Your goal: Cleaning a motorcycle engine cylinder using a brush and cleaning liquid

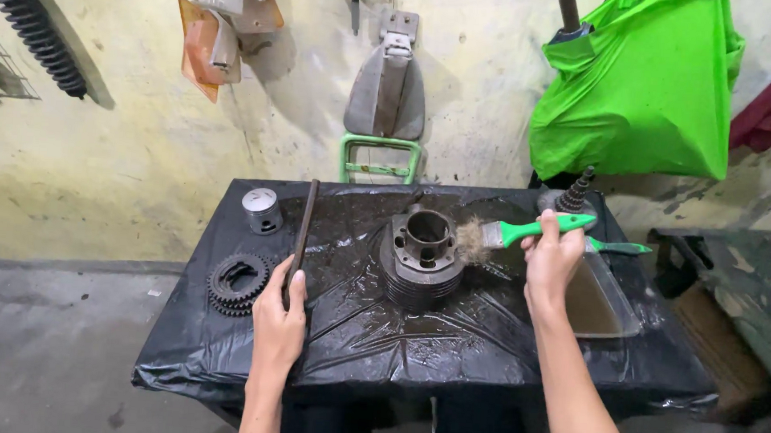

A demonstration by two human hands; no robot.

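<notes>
Soft, even light is falling from above, leaving the pale yellow plastered wall [94, 163] moderately bright. Glare is glinting off the wet, crinkled black plastic sheet [352, 330] between the left hand [277, 321] and the right hand [551, 258]. Hanging parts are casting soft shadows on the wall beyond both hands. Straight edges are bowing slightly toward the corners; focus is holding sharp throughout.

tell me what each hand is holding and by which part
The right hand holds a green-handled paintbrush by its handle. The left hand grips a long dark metal rod at its near end.
</notes>
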